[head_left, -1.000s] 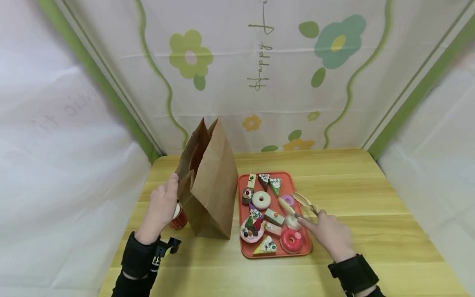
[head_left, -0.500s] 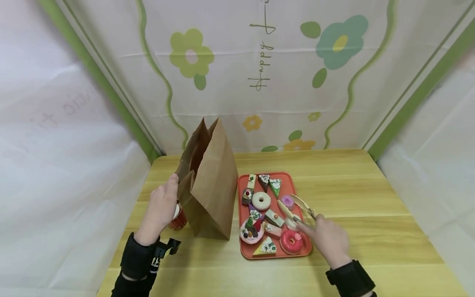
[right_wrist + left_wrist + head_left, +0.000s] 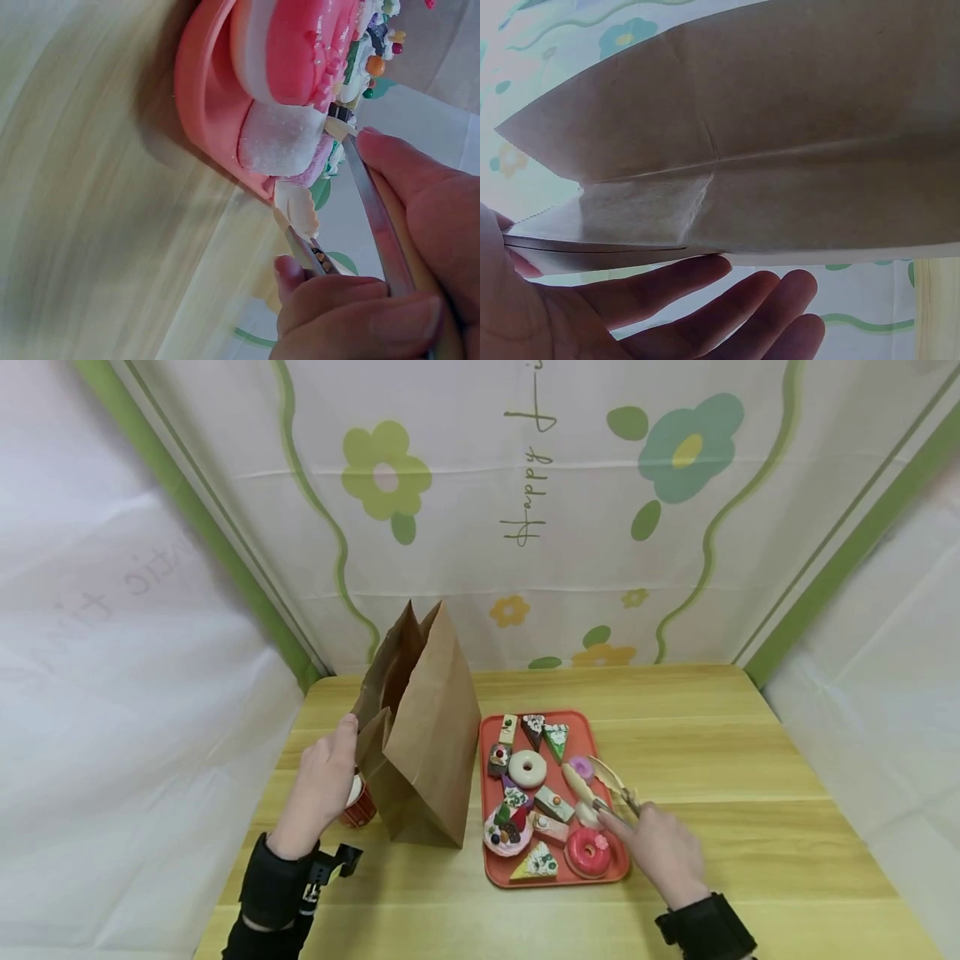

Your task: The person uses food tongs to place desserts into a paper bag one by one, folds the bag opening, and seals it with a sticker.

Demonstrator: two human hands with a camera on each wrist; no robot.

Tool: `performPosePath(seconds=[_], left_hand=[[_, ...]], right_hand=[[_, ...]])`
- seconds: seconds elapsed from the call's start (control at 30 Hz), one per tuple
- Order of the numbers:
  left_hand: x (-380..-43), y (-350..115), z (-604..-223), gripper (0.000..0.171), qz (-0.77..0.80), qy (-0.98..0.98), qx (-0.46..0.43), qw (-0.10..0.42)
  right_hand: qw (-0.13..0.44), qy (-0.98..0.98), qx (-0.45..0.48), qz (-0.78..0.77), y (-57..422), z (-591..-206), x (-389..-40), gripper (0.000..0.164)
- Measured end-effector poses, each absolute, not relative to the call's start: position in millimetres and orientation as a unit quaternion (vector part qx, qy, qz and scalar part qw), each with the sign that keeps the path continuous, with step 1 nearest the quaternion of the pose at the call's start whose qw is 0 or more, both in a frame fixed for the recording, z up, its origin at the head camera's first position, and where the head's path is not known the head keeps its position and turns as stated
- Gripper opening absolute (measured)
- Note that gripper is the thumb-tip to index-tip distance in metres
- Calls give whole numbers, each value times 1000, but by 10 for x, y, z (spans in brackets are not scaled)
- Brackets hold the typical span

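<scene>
My left hand [image 3: 318, 789] holds the open rim of a brown paper bag [image 3: 435, 735], pinching the paper at the edge while the other fingers lie along its outside in the left wrist view [image 3: 682, 315]. My right hand [image 3: 663, 852] grips a pair of tongs [image 3: 379, 217] with pale, shell-like tips. The tips are spread over the right side of a red tray [image 3: 495, 870], one on each side of a small purple doughnut [image 3: 581, 767]; whether they touch it I cannot tell. Nearer sit a white bun [image 3: 587, 814] and a pink doughnut [image 3: 588, 852].
Several toy cakes fill the tray, among them a cream doughnut [image 3: 527, 769], a fruit-topped cake [image 3: 507, 832] and a yellow wedge [image 3: 537, 862]. A red cup [image 3: 358, 806] stands left of the bag, partly behind my left hand. A printed cloth [image 3: 465, 527] hangs behind the wooden table [image 3: 675, 718].
My right hand has drawn slightly left and nearer, bringing the tongs lower around the purple doughnut. The left hand and the bag have hardly moved.
</scene>
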State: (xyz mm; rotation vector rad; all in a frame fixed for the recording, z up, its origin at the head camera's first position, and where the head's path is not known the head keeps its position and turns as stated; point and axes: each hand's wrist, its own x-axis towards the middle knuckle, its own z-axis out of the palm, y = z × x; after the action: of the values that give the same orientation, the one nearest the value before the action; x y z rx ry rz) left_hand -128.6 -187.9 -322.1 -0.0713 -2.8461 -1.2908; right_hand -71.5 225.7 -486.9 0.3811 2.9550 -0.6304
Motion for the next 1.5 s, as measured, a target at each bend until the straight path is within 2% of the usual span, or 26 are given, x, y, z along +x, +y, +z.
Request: performPosePath(seconds=[0.37,0.77,0.93,1.13,1.5], left_hand=[[-1281,-1882,-3214,64,-412,-911,-22,8],[-1281,-1864,-3216,65,-409,-912,-26,6],[-1301,-1867,-3224,71,-396,-918,-27,-2],[-1299,-1855,-3222,65,-398,-917,-21,-5],[-1293,-1846,-3213,63,-389,-921,-29,1]], right_hand=[[68,965,125,-220,2222,-4895,-701,63],[54,967,115,-221,2232,-4941,-694,68],[55,963,124,-231,2233,-4960,-694,67],[66,957,140,-245,2253,-4964,-691,67],[69,951,155,-259,2244,-4929,-698,78]])
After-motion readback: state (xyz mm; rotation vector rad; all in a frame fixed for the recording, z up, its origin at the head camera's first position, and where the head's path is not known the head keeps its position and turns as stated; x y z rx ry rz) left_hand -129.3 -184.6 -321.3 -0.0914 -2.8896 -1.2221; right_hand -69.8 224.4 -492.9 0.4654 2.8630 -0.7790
